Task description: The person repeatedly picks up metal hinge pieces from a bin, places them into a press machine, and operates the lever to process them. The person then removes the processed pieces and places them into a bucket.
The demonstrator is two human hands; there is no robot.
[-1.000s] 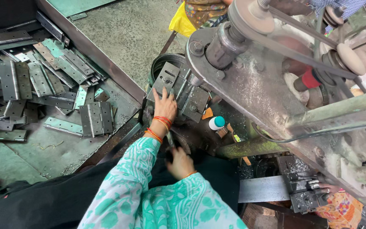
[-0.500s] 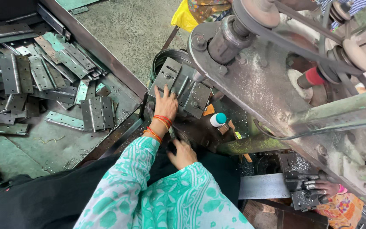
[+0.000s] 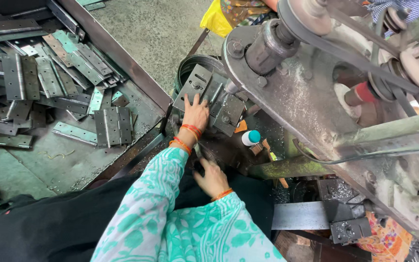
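Note:
My left hand (image 3: 195, 114) reaches forward and lies flat, fingers apart, on the grey metal plates of a fixture (image 3: 200, 82) at the front of a big belt-driven press machine (image 3: 306, 97). Red and orange bangles circle that wrist. My right hand (image 3: 213, 177) is closer to me, low on the dark machine bed (image 3: 229, 150), fingers curled toward a dark part just under my left wrist. What it grips, if anything, is hidden. Both arms wear teal patterned sleeves.
A steel tray (image 3: 136, 68) on the left holds several flat grey hinges (image 3: 114, 126) in a loose pile. A small white bottle with a teal cap (image 3: 250, 138) stands on the bed. A green bar (image 3: 287, 167), a steel strip (image 3: 297, 216) and belts (image 3: 345, 48) lie to the right.
My left hand stays on the fixture plates. My right hand has shifted slightly on the bed. The view has moved a little.

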